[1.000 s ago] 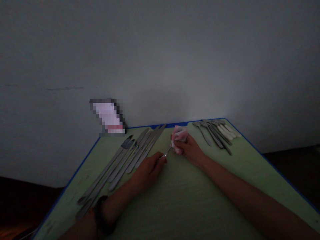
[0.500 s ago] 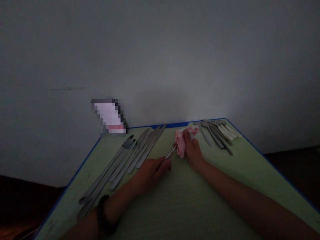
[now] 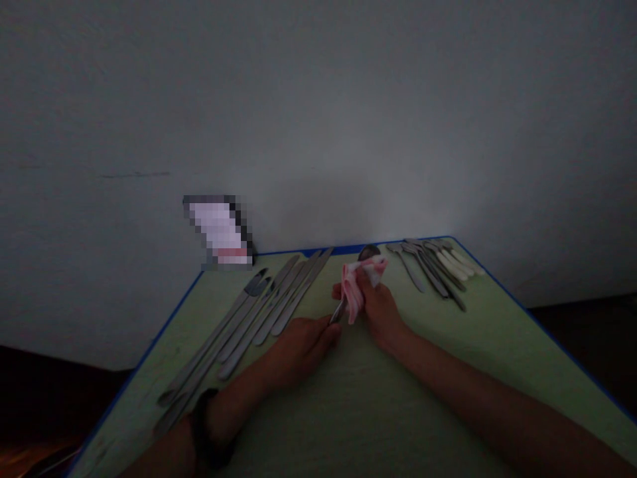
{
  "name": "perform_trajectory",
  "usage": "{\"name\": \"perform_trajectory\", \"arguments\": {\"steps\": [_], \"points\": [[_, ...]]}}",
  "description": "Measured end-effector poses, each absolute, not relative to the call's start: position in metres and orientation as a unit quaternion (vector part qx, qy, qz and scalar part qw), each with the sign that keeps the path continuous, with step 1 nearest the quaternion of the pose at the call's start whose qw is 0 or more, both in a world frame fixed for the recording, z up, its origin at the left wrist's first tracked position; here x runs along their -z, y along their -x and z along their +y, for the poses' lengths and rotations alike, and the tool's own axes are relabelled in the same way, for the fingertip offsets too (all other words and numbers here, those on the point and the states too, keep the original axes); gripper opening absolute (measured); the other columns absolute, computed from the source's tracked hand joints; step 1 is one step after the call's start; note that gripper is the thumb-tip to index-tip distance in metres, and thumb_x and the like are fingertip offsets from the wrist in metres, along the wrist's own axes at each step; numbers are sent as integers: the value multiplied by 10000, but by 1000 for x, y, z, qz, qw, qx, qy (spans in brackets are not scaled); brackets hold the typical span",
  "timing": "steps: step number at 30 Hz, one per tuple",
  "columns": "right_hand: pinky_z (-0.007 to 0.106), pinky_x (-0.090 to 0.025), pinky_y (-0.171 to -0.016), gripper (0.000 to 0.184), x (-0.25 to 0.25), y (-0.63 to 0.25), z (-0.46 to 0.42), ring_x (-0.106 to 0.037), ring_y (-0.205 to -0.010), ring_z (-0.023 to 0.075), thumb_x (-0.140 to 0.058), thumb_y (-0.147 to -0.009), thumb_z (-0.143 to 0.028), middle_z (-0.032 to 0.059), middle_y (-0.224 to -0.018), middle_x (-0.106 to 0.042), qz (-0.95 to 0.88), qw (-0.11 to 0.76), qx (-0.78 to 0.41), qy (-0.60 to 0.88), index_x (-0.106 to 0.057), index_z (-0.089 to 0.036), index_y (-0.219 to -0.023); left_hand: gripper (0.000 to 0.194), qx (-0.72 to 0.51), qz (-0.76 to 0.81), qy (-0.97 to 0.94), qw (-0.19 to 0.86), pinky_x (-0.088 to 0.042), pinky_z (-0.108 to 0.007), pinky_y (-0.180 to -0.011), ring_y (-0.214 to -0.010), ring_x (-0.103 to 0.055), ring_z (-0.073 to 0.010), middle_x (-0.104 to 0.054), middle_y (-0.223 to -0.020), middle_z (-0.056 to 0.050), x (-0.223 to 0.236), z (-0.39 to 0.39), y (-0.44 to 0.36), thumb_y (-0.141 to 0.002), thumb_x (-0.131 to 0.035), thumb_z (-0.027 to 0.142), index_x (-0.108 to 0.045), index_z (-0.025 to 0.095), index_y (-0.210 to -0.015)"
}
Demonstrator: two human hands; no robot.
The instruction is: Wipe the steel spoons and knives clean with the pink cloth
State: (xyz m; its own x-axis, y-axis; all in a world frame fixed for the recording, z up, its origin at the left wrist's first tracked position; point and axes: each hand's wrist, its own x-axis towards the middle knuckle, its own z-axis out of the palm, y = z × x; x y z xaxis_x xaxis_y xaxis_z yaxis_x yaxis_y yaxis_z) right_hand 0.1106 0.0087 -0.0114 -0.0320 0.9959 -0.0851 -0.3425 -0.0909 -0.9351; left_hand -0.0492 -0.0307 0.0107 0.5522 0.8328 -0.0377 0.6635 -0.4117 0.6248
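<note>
1. Left hand [image 3: 304, 342], low and near the table's middle: fingers closed on the handle of a metal spoon [image 3: 338, 312]. Grip looks narrow; exact finger placement too dark to read.
2. Right hand [image 3: 385, 315]: fingers bunched round a pink-and-white cloth [image 3: 352, 292], thumb side up. Cloth wraps the spoon between handle and bowl.
3. Spoon slants away from the wearer, between the two hands, its rounded bowl showing beyond the cloth, near the far edge of the table [image 3: 378, 405].
4. Step in hand, my reading: cloth being worked along the spoon, left hand anchoring, right hand rubbing.
5. Further rubbing would call for a firm left grip on the handle, cloth pinched snugly, right hand travelling along the spoon's length. Reaching the bowl's face would need the cloth shifted outward.
6. Left of the hands: a slanted row of flat metal knives [image 3: 286, 318], with long-handled utensils [image 3: 229, 322] outermost.
7. Right side: dark metal cutlery [image 3: 430, 269] in a loose fan, white-handled pieces [image 3: 450, 262] beside it.
8. Far left corner: a pixelated device [image 3: 219, 229] leaning by the wall [image 3: 318, 119]. Dark band [image 3: 206, 425] on left wrist.
</note>
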Motion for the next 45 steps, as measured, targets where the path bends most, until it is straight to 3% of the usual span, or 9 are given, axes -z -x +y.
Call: {"name": "perform_trajectory", "arguments": {"steps": [7,15,19,24,27,29,33,39,45], "points": [[298,-506,-668,483,13,-107,1,-670,-721,195,-559,-743,-603,100,-787,-709,-465,507,-601,407,-673,-139,-819,389,-138,459,-823,304,-344,-233,-535,-542,-487,-123,-542,-616,6,-12,-30,47,-946,-280,378,-514,185,-703],[309,-506,-728,442,21,-117,29,-664,-825,197,-600,-720,-576,97,-856,-697,-312,628,-614,363,-631,-155,-852,442,-112,419,-860,268,-319,-247,-547,-510,-442,-111,-469,-557,20,-13,-32,51,-946,-295,381,-469,179,-593],[283,-500,-677,451,29,-124,38,-638,-774,174,-608,-716,-564,78,-878,-676,-367,630,-552,405,-610,-160,-916,414,-114,401,-867,273,-337,-246,-564,-537,-457,-115,-483,-583,19,-11,-34,54,-932,-331,388,-486,175,-612],[248,-478,-577,421,27,-123,34,-580,-639,131,-637,-716,-510,37,-786,-633,-441,592,-532,416,-573,-160,-941,377,-199,459,-817,286,-340,-231,-534,-530,-459,-114,-487,-583,27,1,-26,56,-935,-251,326,-463,189,-655],[213,-421,-465,388,23,-120,30,-507,-547,96,-670,-696,-472,3,-767,-592,-456,611,-510,399,-506,-200,-919,245,-281,479,-811,185,-337,-242,-535,-545,-442,-126,-494,-604,16,9,-17,60,-855,-335,280,-468,195,-667],[222,-430,-482,362,21,-117,27,-507,-561,97,-676,-696,-455,6,-795,-590,-489,611,-496,377,-491,-213,-892,216,-320,489,-797,153,-332,-245,-524,-534,-429,-128,-482,-590,16,13,-12,63,-825,-361,283,-453,201,-648],[252,-449,-553,291,17,-113,22,-523,-604,119,-603,-764,-466,10,-718,-577,-540,585,-463,390,-515,-198,-834,236,-338,502,-770,199,-326,-233,-498,-508,-413,-124,-443,-553,30,12,-8,61,-837,-352,292,-406,210,-622],[268,-440,-612,384,16,-117,24,-537,-647,140,-538,-780,-547,23,-711,-592,-546,541,-458,445,-563,-164,-795,357,-324,516,-736,296,-317,-224,-511,-521,-408,-117,-425,-562,42,7,-13,56,-918,-282,360,-411,199,-627],[309,-498,-678,462,18,-119,25,-635,-729,188,-550,-752,-593,76,-832,-673,-487,537,-571,385,-602,-154,-887,468,-236,491,-779,310,-271,-223,-507,-489,-385,-102,-379,-520,50,5,-17,54,-928,-288,461,-409,181,-572]]}}
